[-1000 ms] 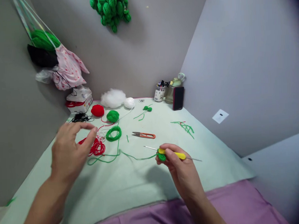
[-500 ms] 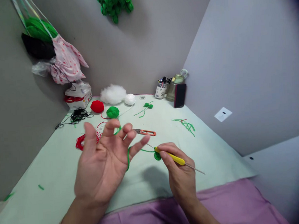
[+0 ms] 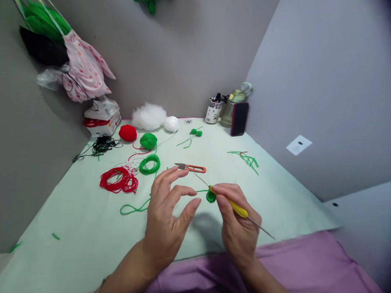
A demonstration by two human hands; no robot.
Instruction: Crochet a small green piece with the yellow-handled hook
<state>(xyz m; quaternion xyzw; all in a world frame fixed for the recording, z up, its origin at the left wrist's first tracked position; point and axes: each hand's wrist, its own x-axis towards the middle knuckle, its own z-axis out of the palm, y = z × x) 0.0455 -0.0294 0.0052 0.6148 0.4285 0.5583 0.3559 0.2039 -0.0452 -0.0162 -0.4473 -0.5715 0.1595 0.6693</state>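
My right hand [image 3: 239, 224] is closed around a crochet hook [image 3: 239, 208] with a yellow handle, its metal tip pointing up and left. By that hand's fingertips, at the handle's front end, is a small round green crochet piece [image 3: 211, 196]. From the piece, a strand of green yarn [image 3: 202, 190] runs left to the fingers of my left hand [image 3: 168, 217]. That hand is open, palm turned right, with bent fingers and the thumb apart from the index finger. How the yarn passes round its fingers is hidden. Thread snips [image 3: 193, 168] with orange handles lie just beyond it.
Red [image 3: 119, 180] and green yarn coils [image 3: 149, 165] lie left of centre. Behind are a red yarn ball [image 3: 128, 133], green yarn ball [image 3: 148, 141], white yarn ball [image 3: 171, 123] and white stuffing [image 3: 149, 116]. A phone [image 3: 239, 119] leans against a bottle [image 3: 228, 115]. Green scraps [image 3: 246, 160] lie right.
My left hand has turned from palm up to palm sideways and moved right, closer to the crochet piece. My right hand keeps its hold on the hook. The view has shifted slightly.
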